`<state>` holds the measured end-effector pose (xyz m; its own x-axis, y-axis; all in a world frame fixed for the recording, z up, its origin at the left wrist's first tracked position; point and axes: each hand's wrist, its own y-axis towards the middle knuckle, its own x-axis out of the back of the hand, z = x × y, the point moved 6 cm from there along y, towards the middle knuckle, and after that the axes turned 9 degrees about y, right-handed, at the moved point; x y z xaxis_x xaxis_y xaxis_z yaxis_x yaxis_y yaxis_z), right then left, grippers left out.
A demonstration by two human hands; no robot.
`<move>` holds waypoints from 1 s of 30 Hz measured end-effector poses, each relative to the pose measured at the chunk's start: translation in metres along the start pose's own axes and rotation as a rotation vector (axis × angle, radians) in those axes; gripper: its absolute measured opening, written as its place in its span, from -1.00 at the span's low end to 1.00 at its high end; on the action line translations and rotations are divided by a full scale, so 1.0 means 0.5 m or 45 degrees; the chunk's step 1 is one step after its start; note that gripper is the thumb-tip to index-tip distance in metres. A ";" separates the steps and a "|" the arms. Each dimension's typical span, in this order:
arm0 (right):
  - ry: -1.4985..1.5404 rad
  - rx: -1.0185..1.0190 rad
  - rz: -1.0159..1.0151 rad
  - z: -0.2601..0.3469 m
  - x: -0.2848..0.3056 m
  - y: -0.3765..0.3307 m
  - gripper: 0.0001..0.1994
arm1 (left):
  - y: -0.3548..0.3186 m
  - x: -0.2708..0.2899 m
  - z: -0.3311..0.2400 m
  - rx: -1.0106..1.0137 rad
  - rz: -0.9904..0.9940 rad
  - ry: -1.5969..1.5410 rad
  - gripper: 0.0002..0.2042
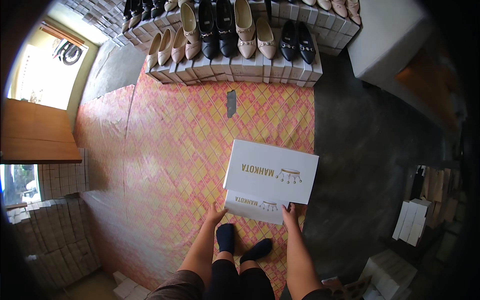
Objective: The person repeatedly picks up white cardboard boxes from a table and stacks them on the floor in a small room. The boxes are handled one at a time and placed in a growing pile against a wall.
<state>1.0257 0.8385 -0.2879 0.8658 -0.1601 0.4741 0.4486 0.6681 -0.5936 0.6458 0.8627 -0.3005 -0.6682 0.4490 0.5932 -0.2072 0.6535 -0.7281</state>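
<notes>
In front of my feet is a white shoebox (272, 170), its broad top carrying a gold crown emblem that appears upside down from here. Below its near edge shows a narrower white panel (252, 206) with a similar emblem. Whether this is the same box's side or a second box underneath, I cannot tell. My left hand (216, 213) is at the panel's left end, the fingers partly hidden. At the right end, my right hand (290, 216) grips with the thumb against the panel and the other fingers mostly out of sight.
Black and beige women's shoes (225, 30) stand on a row of boxes (215, 74) ahead. A patterned floor sheet (170, 145) with a torn patch (231, 103) lies beneath me. Stacked boxes (55, 240) line the left; white boxes (412, 220) sit at right.
</notes>
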 end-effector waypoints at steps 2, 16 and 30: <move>0.105 0.008 0.034 -0.009 -0.038 0.029 -0.33 | 0.057 -0.022 -0.035 -0.110 -0.012 -0.133 -0.23; 0.568 -0.219 0.141 -0.021 -0.016 -0.028 -0.45 | -0.022 -0.027 -0.129 -0.164 0.304 -0.782 -0.36; 0.773 -0.284 0.036 0.165 0.294 -0.462 -0.52 | -0.473 0.198 -0.229 -0.434 0.736 -0.726 -0.19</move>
<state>1.0312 0.7206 -0.0273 0.8199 -0.5709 0.0428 0.4023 0.5213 -0.7526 0.7104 0.8227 -0.0303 -0.8766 0.4522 -0.1647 0.4372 0.6052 -0.6653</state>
